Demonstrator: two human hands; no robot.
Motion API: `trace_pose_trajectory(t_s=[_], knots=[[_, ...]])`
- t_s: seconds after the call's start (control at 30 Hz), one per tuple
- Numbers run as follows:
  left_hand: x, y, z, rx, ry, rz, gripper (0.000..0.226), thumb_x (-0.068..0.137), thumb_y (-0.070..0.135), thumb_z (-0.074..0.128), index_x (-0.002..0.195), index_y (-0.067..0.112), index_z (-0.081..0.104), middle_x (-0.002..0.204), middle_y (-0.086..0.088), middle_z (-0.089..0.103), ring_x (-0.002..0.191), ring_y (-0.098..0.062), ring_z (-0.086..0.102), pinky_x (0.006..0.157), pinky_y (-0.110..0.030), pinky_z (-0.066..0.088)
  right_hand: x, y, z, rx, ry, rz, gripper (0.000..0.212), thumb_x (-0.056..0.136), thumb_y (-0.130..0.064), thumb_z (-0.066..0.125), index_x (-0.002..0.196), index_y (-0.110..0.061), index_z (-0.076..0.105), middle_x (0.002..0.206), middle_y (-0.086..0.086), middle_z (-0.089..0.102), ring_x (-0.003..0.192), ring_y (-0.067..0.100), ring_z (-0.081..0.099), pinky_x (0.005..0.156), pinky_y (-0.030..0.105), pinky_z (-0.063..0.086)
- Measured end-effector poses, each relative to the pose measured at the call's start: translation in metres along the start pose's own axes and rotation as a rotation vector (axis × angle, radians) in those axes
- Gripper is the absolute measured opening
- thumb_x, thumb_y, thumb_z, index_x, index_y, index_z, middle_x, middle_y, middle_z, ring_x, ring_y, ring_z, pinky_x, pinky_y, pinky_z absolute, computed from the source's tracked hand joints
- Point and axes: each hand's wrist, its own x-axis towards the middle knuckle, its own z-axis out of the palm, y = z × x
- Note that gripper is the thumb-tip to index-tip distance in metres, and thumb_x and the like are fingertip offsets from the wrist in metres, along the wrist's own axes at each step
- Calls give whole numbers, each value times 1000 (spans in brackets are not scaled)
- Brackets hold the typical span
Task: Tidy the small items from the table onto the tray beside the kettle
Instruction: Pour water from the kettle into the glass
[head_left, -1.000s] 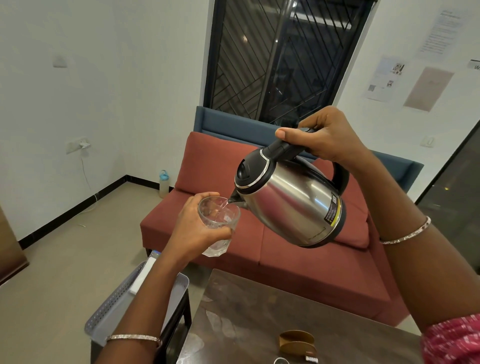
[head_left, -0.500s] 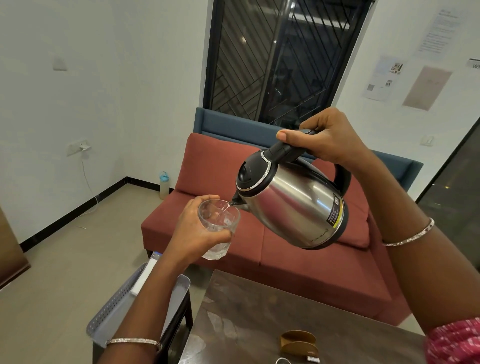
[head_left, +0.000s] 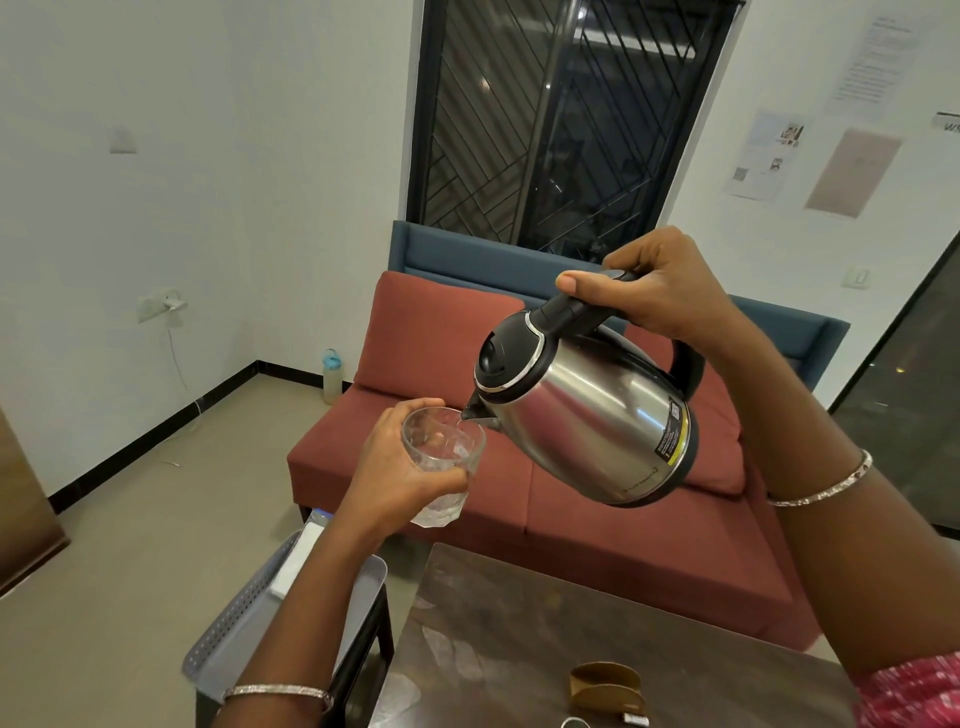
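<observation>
red sofa (head_left: 519, 488) behind. our right hand (head_left: 660, 296) grips kettle (head_left: 582, 415) handle, tilted so spout meets glass (head_left: 441, 457); left hand (head_left: 395, 478) clasps glass, steadying it.

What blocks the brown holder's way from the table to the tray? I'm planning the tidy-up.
The left forearm crosses above the tray; both hands are occupied: left hand holds the glass, right hand the kettle.

White walls (head_left: 208, 156), beige floor (head_left: 130, 545) with black skirting. Far centre: dark barred window (head_left: 561, 119), red sofa (head_left: 597, 530) with blue back below it. Socket (head_left: 161, 306) on left wall, papers (head_left: 810, 156) on right wall. Water bottle (head_left: 332, 375) left of sofa.
</observation>
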Motion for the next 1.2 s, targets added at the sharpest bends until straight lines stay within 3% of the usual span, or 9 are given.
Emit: trace_pose_trajectory(t_s=[0.3, 0.53, 0.67, 0.77, 0.97, 1.07, 1.2], knots=[[-3, 1, -2, -15, -15, -8, 80, 45, 36, 83, 119, 41, 53, 118, 11, 57, 108, -6, 57, 90, -30, 52, 1, -2, 3, -21, -19, -9, 65, 77, -56, 75, 50, 0, 53, 45, 5, 37, 42, 10, 30, 44, 20, 26], [-6, 1, -5, -19, -24, -23, 82, 45, 36, 83, 121, 40, 52, 120, 9, 57, 111, -10, 56, 90, -30, 52, 1, -6, 4, -36, -23, -8, 67, 76, -55, 76, 52, 4, 54, 46, 6, 37, 42, 10, 30, 43, 17, 25], [-6, 1, -6, -9, -23, -23, 80, 47, 33, 85, 121, 41, 52, 119, 11, 57, 110, -7, 56, 88, -26, 50, 1, -10, 3, -25, -22, 3, 56, 78, -48, 77, 46, -10, 52, 40, -10, 36, 39, 8, 31, 43, 14, 25], [-8, 1, -6, -17, -17, -21, 80, 46, 34, 84, 120, 42, 53, 119, 10, 58, 109, -7, 57, 91, -31, 52, 1, -13, 3, -20, -19, 5, 55, 79, -47, 78, 41, -22, 46, 37, -11, 33, 39, 8, 29, 43, 14, 23], [-10, 2, -5, -21, -18, -13, 81, 45, 36, 83, 120, 42, 53, 120, 10, 58, 110, -7, 58, 95, -35, 52, 2, -16, 5, -32, -34, 14, 56, 77, -51, 77, 40, -21, 48, 40, -10, 33, 40, 9, 28, 44, 18, 23], [-11, 3, -5, -17, -21, -14, 80, 46, 36, 83, 120, 42, 53, 120, 12, 58, 110, -6, 57, 94, -33, 52, 3, -15, 6, -56, -47, -4, 58, 76, -55, 76, 46, -11, 53, 44, 2, 38, 42, 10, 30, 45, 24, 25], [-11, 3, -5, -16, -16, -14, 79, 46, 36, 83, 119, 42, 53, 120, 12, 58, 109, -6, 58, 92, -30, 52, 3, -15, 5, -50, -53, 1, 56, 76, -56, 76, 46, -14, 55, 44, 1, 39, 43, 11, 32, 45, 25, 27]])
